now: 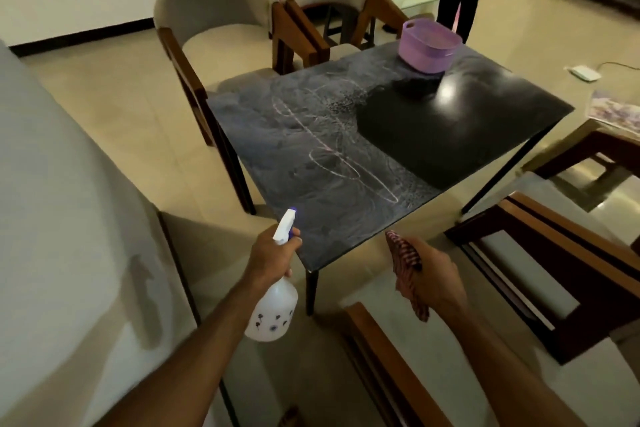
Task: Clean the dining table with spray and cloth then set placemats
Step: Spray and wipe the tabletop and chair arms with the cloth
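A: How will the translucent white plastic spray bottle with its white and purple trigger head [275, 298] handle?

B: Light, I'd judge, and rigid enough to hold by the neck — that's where the left hand [273, 258] is closed round it, a finger by the trigger, nozzle aimed at the near corner of the dark glossy bench [450, 135]. If it's wet it could slip.

A: And the cloth?

B: The red-and-white striped cloth [407, 270] is soft and limp; best bunched in the palm. The right hand [433, 279] grips it that way, just off the bench's near edge, not touching the top.

A: What's on the bench?

B: Whitish smears across the left half; the right half looks dark and shiny. A lilac plastic basket [429, 45] stands at the far end — beige padded chairs [214, 24] beyond.
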